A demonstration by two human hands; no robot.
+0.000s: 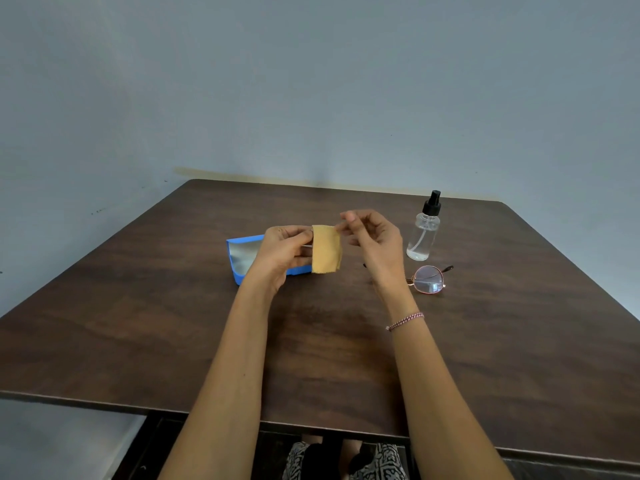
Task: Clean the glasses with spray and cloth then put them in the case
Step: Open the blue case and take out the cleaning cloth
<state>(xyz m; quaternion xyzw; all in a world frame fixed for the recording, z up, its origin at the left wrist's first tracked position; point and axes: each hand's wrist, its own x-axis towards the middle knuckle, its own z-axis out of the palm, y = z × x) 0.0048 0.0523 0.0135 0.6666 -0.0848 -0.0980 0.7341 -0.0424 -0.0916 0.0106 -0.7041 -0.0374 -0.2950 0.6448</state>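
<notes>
Dark table (173, 306) below: left hand (287, 251) and right hand (374, 240) pinch the cloth (326, 249) by its top corners over the case (242, 261). Glasses (428, 279) lie beside the spray (424, 233) (near my right wrist); a careless reach could knock them.

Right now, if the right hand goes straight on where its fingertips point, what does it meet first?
The yellow cloth: the right hand points at its upper corner and may already touch it. Just beyond is the left hand, pinching it.
</notes>
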